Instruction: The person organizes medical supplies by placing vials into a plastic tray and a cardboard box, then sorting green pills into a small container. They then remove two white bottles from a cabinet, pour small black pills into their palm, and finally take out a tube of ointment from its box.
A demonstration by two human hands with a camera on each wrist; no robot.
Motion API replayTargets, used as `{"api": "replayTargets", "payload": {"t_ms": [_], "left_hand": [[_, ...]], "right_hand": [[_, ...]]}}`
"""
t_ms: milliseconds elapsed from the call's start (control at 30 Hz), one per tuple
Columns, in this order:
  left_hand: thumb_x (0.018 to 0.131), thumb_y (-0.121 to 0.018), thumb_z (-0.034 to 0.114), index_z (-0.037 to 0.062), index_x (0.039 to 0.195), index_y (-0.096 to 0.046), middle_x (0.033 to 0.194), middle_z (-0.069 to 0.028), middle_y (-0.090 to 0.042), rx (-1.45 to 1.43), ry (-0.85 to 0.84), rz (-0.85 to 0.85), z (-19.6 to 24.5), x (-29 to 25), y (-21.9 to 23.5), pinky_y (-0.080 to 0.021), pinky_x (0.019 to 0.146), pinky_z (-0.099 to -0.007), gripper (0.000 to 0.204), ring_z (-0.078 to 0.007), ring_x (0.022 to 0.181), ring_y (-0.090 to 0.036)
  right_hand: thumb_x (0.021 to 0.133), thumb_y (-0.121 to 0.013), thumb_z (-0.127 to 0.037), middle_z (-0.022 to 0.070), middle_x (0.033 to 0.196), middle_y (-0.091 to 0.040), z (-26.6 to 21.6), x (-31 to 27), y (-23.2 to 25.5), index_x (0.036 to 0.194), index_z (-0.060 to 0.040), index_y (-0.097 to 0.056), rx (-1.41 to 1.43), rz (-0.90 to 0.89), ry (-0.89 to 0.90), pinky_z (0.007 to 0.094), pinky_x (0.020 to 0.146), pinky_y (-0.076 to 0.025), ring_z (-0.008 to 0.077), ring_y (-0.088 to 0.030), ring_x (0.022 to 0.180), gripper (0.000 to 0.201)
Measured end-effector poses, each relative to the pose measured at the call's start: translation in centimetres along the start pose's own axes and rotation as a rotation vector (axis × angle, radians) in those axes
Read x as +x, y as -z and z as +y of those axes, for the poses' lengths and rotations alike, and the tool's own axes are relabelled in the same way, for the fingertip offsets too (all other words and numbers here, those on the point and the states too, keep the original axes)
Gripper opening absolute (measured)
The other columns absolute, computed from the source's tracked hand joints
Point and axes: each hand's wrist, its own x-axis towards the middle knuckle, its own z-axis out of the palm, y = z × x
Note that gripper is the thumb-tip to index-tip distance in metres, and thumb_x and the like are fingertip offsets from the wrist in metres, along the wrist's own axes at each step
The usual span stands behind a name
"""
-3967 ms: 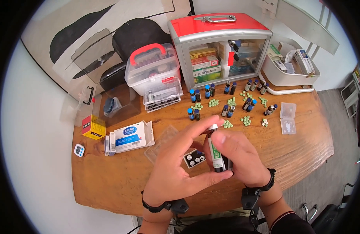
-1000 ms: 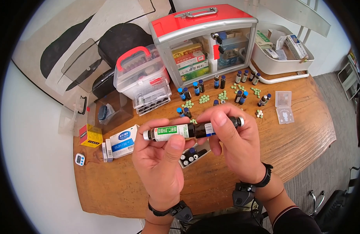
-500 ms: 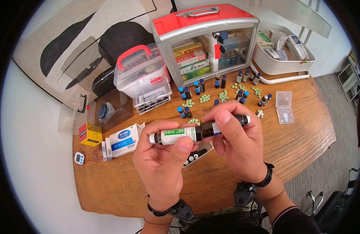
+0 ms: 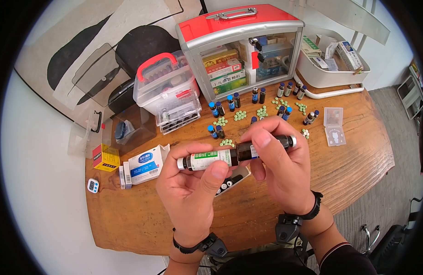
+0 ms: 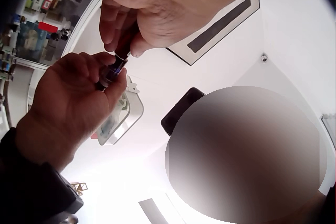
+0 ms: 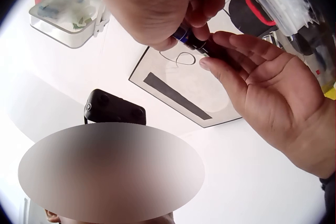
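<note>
In the head view my left hand (image 4: 188, 197) holds a small dark glass bottle (image 4: 210, 159) with a green and white label, lying sideways between thumb and fingers, its silvery-white cap pointing left. My right hand (image 4: 287, 174) pinches a second dark bottle (image 4: 244, 152), whose blue and white label is mostly covered by the thumb; its pale-capped end points right. The two bottles lie nearly in line, base ends meeting between the hands. Below them, partly hidden by the left hand, a small white box (image 4: 244, 176) contains several dark bottles (image 4: 229, 183) with white tops.
Several dark bottles (image 4: 213, 109) with blue caps stand in groups behind the hands, among clusters of green tablets (image 4: 240, 115). Farther back are a red-topped medicine cabinet (image 4: 241, 25), a clear case (image 4: 168, 87) and a white bin (image 4: 330, 80). Cartons (image 4: 145, 165) lie left.
Four seconds ago the green-labelled bottle stood upright between both hands; now it lies sideways, with the second bottle end to end against it. Over the last second both hands moved slightly right.
</note>
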Motion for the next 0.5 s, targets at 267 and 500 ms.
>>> {"api": "replayTargets", "payload": {"t_ms": [267, 500], "left_hand": [[0.090, -0.076, 0.003, -0.0038, 0.117, -0.056, 0.108, -0.0188, -0.070, -0.144, 0.045, -0.086, 0.24, -0.02, 0.83, -0.063, 0.086, -0.0351, 0.034, -0.0233, 0.098, -0.071], [0.092, -0.075, 0.005, -0.0028, 0.116, -0.058, 0.108, -0.0166, -0.071, -0.060, 0.043, -0.051, -0.43, 0.37, 0.23, -0.061, 0.083, -0.0325, 0.031, -0.0193, 0.099, -0.070]], "right_hand": [[0.100, -0.066, -0.019, -0.0029, 0.080, -0.063, -0.49, 0.05, 0.00, 0.101, -0.0026, -0.067, 0.033, -0.001, -0.053, 0.0178, 0.053, -0.042, 0.0009, -0.057, 0.068, 0.016], [0.099, -0.066, -0.017, -0.0006, 0.080, -0.066, -0.78, -0.74, -0.18, 0.099, -0.0012, -0.067, 0.027, -0.160, -0.135, 0.0213, 0.057, -0.045, 0.0025, -0.058, 0.068, 0.016]]}}
